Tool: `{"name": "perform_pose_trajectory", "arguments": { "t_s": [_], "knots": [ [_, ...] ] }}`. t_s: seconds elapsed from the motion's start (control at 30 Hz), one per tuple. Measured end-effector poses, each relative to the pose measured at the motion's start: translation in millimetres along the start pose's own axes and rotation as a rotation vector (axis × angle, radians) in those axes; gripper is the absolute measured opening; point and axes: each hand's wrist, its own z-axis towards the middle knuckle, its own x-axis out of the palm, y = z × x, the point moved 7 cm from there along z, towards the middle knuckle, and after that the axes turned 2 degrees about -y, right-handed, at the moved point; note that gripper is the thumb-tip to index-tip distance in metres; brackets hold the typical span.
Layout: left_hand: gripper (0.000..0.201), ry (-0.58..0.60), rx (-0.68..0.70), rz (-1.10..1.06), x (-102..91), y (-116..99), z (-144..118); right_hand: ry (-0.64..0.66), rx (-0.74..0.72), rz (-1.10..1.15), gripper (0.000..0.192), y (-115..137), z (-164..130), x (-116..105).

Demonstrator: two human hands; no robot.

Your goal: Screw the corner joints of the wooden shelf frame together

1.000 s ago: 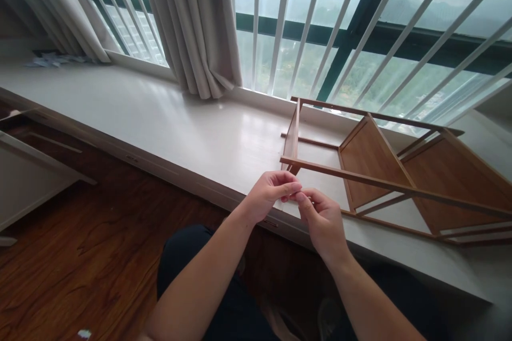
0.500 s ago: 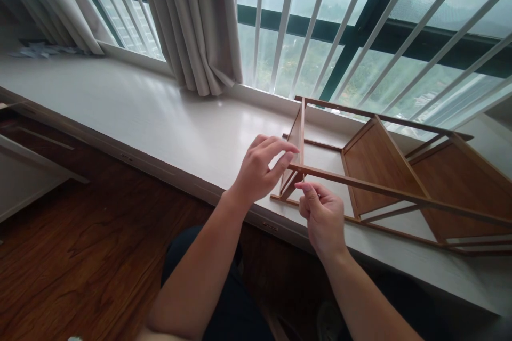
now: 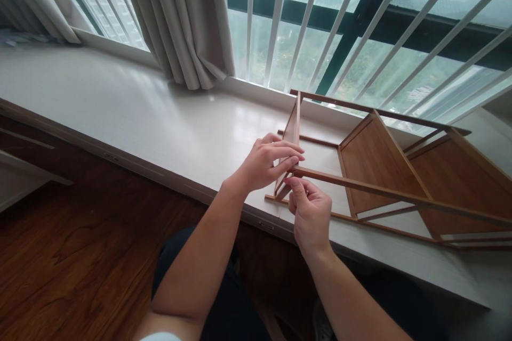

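A brown wooden shelf rack [image 3: 360, 188] lies on its side on the white window ledge, its slatted frame and flat panels facing up and sideways. At its near left corner, my left hand [image 3: 266, 162] has its fingers over the end rail, with the thumb bent toward them. Just below that corner, my right hand [image 3: 310, 210] is closed in a pinch, thumb against the curled forefinger. Whatever small piece it holds is hidden by the fingers. Its fingertips are close under the long near rail.
The white ledge [image 3: 132, 101] runs along the barred window [image 3: 304, 26]. A grey curtain [image 3: 188, 21] hangs down to it. Papers lie at its far left end. Below are the dark wooden floor [image 3: 80, 256] and a white panel [image 3: 24, 181] at left.
My left fingers have come down onto the rack's corner rail. My right hand has shifted a little left and up, closer under the corner. The view has moved slightly.
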Motion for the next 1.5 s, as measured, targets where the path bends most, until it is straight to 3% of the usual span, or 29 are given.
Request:
{"name": "perform_pose_trajectory", "arguments": {
  "t_s": [0.4,0.67,0.9,1.13,1.3,1.5],
  "knots": [
    [0.025,-0.014,0.023,-0.091,0.3,2.4,0.6,-0.106,-0.086,-0.132,0.032,8.8,0.0,-2.5],
    [0.023,-0.023,0.014,-0.105,0.6,4.9,-0.2,-0.178,-0.260,-0.407,0.034,24.6,-4.4,-2.6],
    [0.022,-0.025,0.008,-0.123,0.0,6.0,-0.3,-0.071,-0.280,-0.480,0.032,33.7,0.7,-1.0],
    [0.025,-0.016,0.000,-0.135,1.6,7.2,-1.4,0.054,-0.104,-0.327,0.035,23.0,12.5,-10.3],
    [0.026,-0.018,-0.006,-0.134,1.7,7.3,-1.4,0.017,-0.109,-0.360,0.035,22.9,10.1,-8.5],
    [0.028,-0.008,-0.007,-0.140,2.4,8.2,-1.5,-0.080,-0.272,-0.462,0.034,35.7,2.5,-0.7]
  ]
}}
